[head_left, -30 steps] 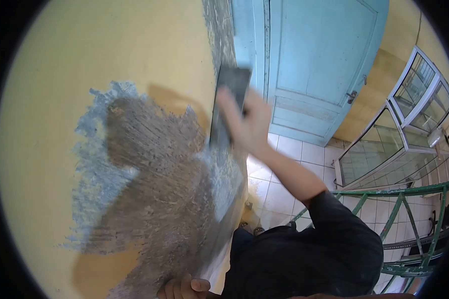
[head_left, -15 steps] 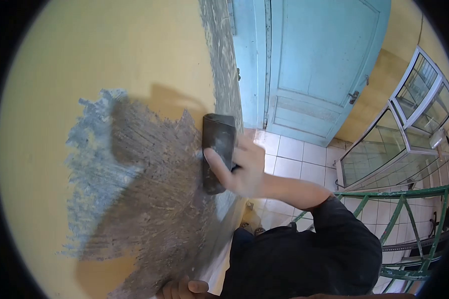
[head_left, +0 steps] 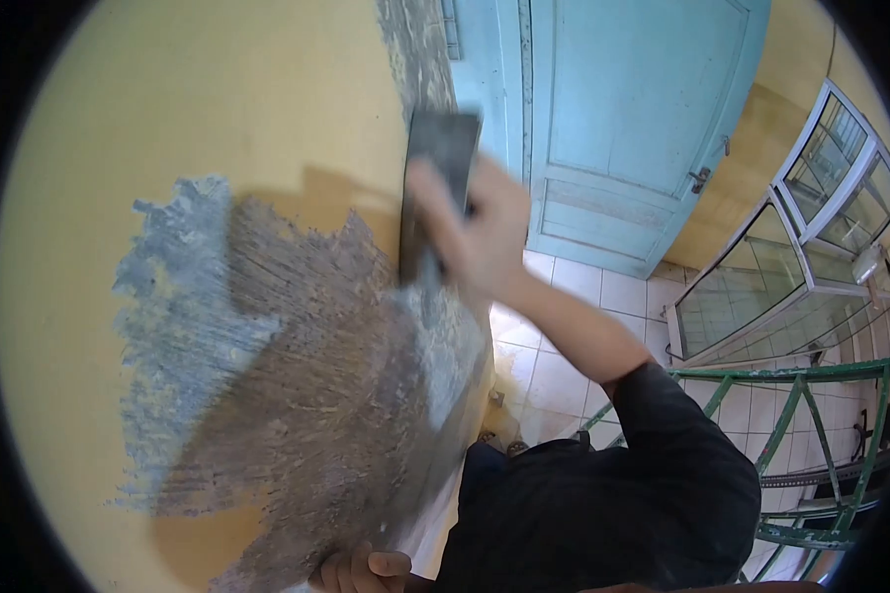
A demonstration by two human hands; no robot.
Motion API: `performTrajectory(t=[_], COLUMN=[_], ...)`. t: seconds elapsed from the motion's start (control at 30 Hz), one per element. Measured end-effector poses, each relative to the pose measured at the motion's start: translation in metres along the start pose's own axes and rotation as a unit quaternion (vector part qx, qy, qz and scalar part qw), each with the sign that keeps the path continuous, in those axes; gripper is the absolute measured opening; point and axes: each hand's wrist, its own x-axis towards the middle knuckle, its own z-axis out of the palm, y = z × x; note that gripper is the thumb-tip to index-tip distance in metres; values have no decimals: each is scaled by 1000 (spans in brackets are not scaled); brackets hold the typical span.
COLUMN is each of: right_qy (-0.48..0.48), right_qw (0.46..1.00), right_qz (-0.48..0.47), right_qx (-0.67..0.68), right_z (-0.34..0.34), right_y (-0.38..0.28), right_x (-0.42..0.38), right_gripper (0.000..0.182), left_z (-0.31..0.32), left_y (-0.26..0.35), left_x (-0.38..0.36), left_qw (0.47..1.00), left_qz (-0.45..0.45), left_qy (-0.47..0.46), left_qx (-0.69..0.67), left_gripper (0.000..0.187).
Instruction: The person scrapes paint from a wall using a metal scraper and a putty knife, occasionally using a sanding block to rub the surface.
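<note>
My right hand grips a dark rectangular block, shaped like a sanding block, with the thumb across its near face and the fingers round its far side. The hand and block are smeared by motion. The block lies along the wall's right edge, over the upper end of a rough grey-white patch. A wide streaked grey patch covers the yellow wall to the left, partly in shadow. Down at the bottom edge, my left hand is closed beside the wall, its fingers curled; what it holds, if anything, is hidden.
A light blue door stands beyond the wall's edge, above a white tiled floor. Glazed window frames lean at the right. A green metal railing curves behind my right arm.
My right hand has moved up along the wall's edge with the block, baring the grey-white patch below it. My left hand stays nearly in place.
</note>
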Motion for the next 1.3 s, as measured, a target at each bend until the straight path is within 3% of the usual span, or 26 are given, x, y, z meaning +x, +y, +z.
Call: performTrajectory(t=[0.07, 0.17, 0.2, 0.23, 0.27, 0.33, 0.4, 0.47, 0.57, 0.63, 0.67, 0.73, 0.8, 0.87, 0.9, 0.97, 1.0, 1.07, 1.13, 1.2, 1.27, 1.3], right_qy=[37, 65, 35, 20, 7, 22, 37, 56, 67, 1, 30, 29, 54, 19, 18, 61, 26, 35, 50, -7, 47, 47], right_qw=[987, 991, 999, 998, 986, 983, 998, 988, 988, 999, 992, 988, 998, 988, 988, 991, 996, 994, 986, 998, 990, 990], right_qz=[114, 88, 40, -63, -163, -174, -54, 106, 101, 5, -119, -147, -10, 134, 133, 88, 79, -106, -148, -41, 107, 106], right_qx=[106, 75, 1, 8, 15, 49, 11, 93, 94, -48, 26, 47, 28, 73, 72, 82, 28, 13, 61, -54, 82, 82], right_z=[-5, 0, 4, 2, 1, 2, 5, -3, 1, 1, 4, 6, 5, -7, -7, -1, -2, 5, 7, 0, -3, -3], right_y=[6, -6, 2, -10, -21, -19, 2, 2, 8, -4, -22, -18, -12, 10, 9, 9, 4, -6, -11, 6, 16, 14], right_x=[53, 33, -1, -35, -52, -49, -11, 44, 34, -36, -58, -67, -17, 49, 48, 44, 14, -47, -53, -21, 48, 48], right_gripper=[32, 35, 25, 18, 24, 17, 18, 28, 32, 27, 24, 26, 32, 28, 28, 30, 26, 23, 22, 26, 34, 34], left_z=[-3, -2, 0, 2, 3, 4, 3, 0, -4, 0, 2, 5, 0, -2, 1, 3, 3, 3, 3, 5, 4, 1], left_y=[0, -1, 0, 0, 0, -2, -2, -2, -3, -3, -2, -3, -5, -4, -3, -5, -5, -2, 1, -2, -3, -3], left_x=[0, 5, 6, 6, 7, 8, 7, 6, 6, 4, 6, 11, 6, 5, 9, 11, 10, 9, 13, 11, 7, 3], left_qw=[1000, 1000, 1000, 1000, 1000, 999, 999, 999, 999, 999, 999, 999, 999, 999, 999, 998, 998, 998, 999, 999, 999, 999], left_qz=[4, 9, 13, 18, 19, 30, 33, 29, 27, 36, 36, 42, 45, 42, 44, 46, 48, 48, 23, 32, 35, 35], left_qy=[8, -15, 2, 19, 20, 24, 24, 32, -8, 25, 26, 30, 14, 6, 16, 33, 30, 29, 19, 23, 33, 25], left_qx=[5, -3, -4, -6, -4, 7, 2, 0, 21, 12, 13, 2, -6, -11, -12, -11, -6, -2, 12, 4, -1, -2], left_gripper=[44, 44, 45, 45, 45, 46, 46, 47, 47, 47, 47, 45, 44, 43, 44, 44, 45, 46, 48, 48, 49, 49])
